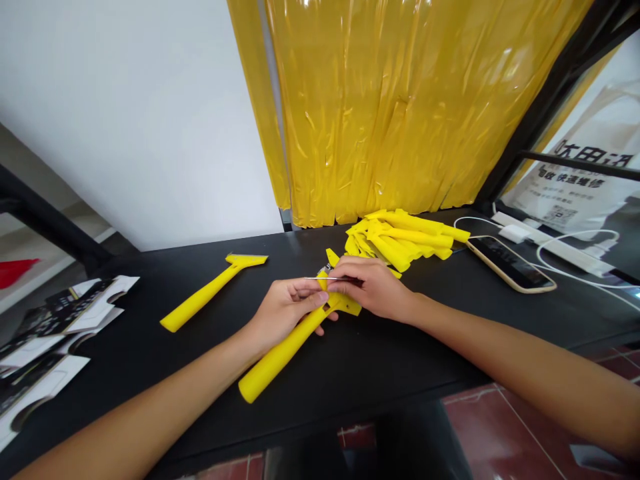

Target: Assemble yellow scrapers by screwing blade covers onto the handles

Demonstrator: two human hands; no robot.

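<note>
- Left hand (pixel 294 305): grip closed around a yellow tool (pixel 280 357), over the worktop's (pixel 390 353) middle.
- Right hand (pixel 376 283): grip pinched on a thin metal piece (pixel 315 278).
- Second yellow tool (pixel 201 296) lies left.

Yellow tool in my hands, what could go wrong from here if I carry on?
Your right hand holds a thin metal piece close to your left hand, which grips the yellow tool; a slip might nick you. The loose yellow pile lies just behind the right hand, so a bump could scatter it.
</note>
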